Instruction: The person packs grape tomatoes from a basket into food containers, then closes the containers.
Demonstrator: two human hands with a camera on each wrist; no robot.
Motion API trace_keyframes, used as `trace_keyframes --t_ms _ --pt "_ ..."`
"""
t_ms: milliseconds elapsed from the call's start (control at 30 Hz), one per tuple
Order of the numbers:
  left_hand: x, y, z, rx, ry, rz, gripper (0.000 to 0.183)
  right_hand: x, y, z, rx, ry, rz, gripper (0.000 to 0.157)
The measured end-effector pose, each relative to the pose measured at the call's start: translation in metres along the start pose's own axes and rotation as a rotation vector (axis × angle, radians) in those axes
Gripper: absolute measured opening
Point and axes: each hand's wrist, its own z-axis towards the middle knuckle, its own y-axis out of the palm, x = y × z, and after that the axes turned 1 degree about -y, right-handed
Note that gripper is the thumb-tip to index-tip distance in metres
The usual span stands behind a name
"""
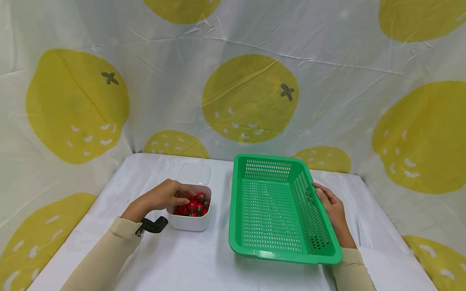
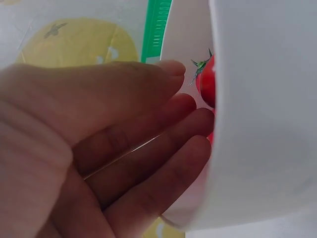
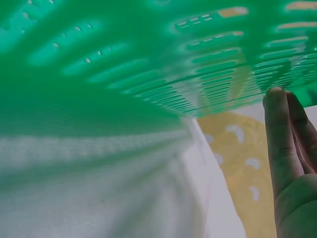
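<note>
My left hand [image 1: 165,196] reaches over the rim of a white container [image 1: 191,223] that holds several red cherry tomatoes [image 1: 196,205] with green stems. In the left wrist view, the left fingers [image 2: 163,153] are loosely extended just inside the container, near a tomato [image 2: 208,84]; thumb and fingers stand apart with nothing between them. My right hand [image 1: 333,210] holds the right rim of a green perforated plastic basket [image 1: 269,216], which looks tilted. From the right wrist view, the right fingers [image 3: 280,144] lie against the basket's outer side. The basket contains nothing visible.
A clear lid [image 1: 195,173] lies behind the white container. White cloth covers the table [image 1: 174,262]. A white curtain [image 1: 164,89] with yellow fruit prints surrounds the back and sides. A black strap [image 1: 154,224] is on the left wrist.
</note>
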Motion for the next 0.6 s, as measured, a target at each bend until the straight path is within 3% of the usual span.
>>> trace_keyframes --t_ms 333,600 --pt "-0.001 0.001 -0.002 0.034 0.011 -0.042 0.024 0.023 -0.024 0.003 -0.044 -0.057 0.113 0.046" --pt "-0.003 -0.001 -0.004 0.069 -0.001 -0.065 0.026 0.013 -0.051 -0.003 -0.058 -0.131 0.082 0.043"
